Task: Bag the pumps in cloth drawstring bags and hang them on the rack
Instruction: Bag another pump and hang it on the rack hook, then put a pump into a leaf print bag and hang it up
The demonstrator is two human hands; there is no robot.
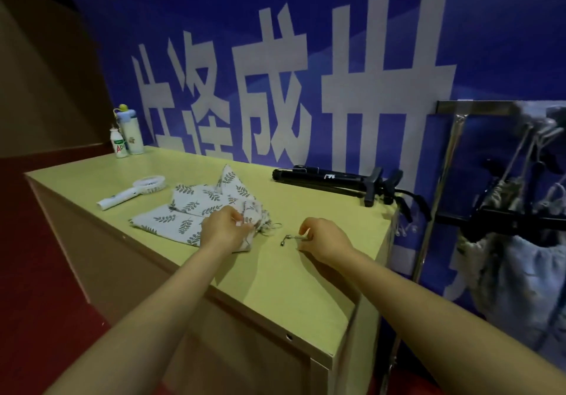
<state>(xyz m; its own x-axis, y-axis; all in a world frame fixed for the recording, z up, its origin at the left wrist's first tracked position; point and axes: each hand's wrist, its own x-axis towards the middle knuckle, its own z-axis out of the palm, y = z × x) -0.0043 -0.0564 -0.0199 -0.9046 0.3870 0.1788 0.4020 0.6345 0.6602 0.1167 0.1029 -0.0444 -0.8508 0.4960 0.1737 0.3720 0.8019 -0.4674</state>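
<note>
A pile of white cloth drawstring bags (pixel 190 207) with a leaf print lies in the middle of the yellow-green table (pixel 275 278). My left hand (pixel 225 227) pinches the mouth of the top bag at the pile's right end, by its cords. My right hand (pixel 326 240) rests on the table to the right, its fingers closed on a small metal hook (pixel 291 238). Two black pumps (pixel 333 180) lie side by side at the table's back right, handles pointing right. Off the right edge stands the metal rack (pixel 447 162), with filled bags (pixel 514 260) hanging on it.
A white hand-held fan (pixel 134 192) lies left of the bags. A small white bottle (pixel 118 143) and a taller flask (pixel 131 131) stand in the far left corner. A blue banner with large white characters (pixel 275 73) backs the table. Red floor shows at the left.
</note>
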